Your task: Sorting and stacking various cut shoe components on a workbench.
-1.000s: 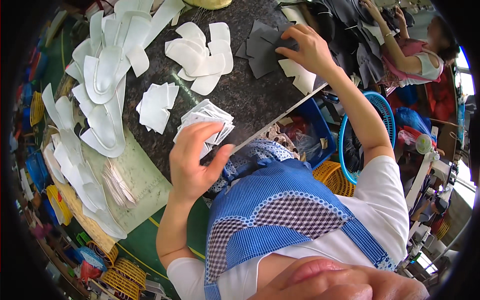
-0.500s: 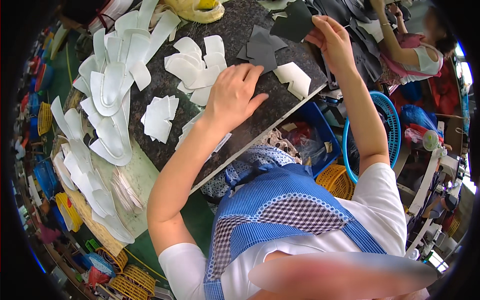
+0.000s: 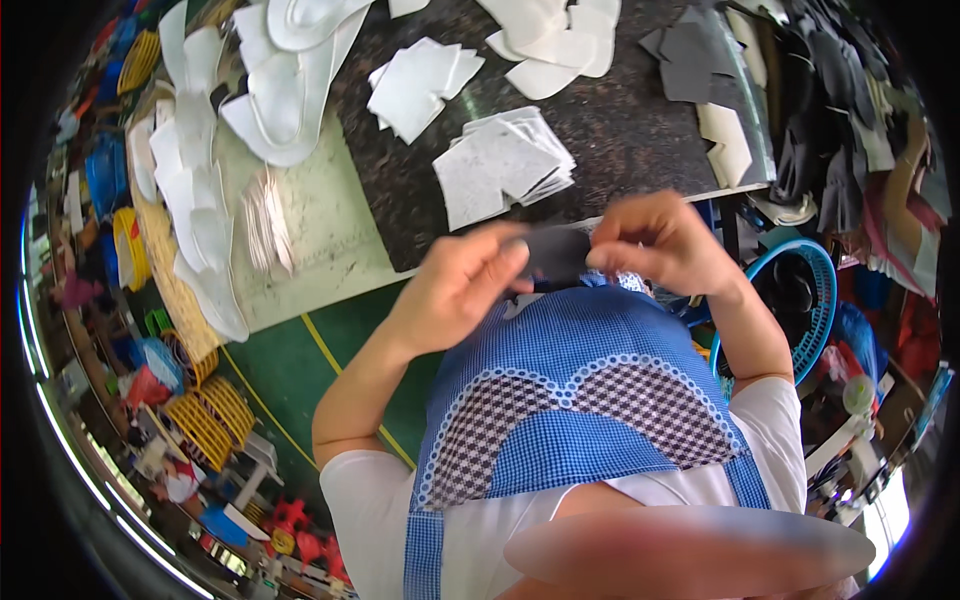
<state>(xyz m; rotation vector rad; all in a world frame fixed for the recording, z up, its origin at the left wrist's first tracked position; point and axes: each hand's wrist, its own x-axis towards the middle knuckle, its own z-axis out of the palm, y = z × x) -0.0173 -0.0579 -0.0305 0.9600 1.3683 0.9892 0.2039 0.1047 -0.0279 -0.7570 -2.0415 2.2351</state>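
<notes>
Between my two hands, just off the table's front edge and close to my apron, is a black cut sheet piece (image 3: 556, 254), somewhat blurred. My left hand (image 3: 462, 285) pinches its left end between thumb and fingers. At its right end my right hand (image 3: 660, 245) grips with thumb and bent fingers. Beyond my hands a fanned stack of white notched pieces (image 3: 500, 165) lies on the dark speckled tabletop (image 3: 610, 150). To the right are a pile of dark grey pieces (image 3: 690, 60) and a cream piece (image 3: 726, 145).
More white pieces (image 3: 420, 88) and curved white shoe-shaped parts (image 3: 280, 110) spread over the table's left side, near a bundle of pale strips (image 3: 268, 222). A blue round basket (image 3: 825, 300) stands at my right. Black parts (image 3: 810, 90) hang at the far right, near another person's arm (image 3: 905, 170).
Both hands have come back from over the table toward my apron. The black piece, held up by my right hand alone before, is now gripped by both. My view has shifted.
</notes>
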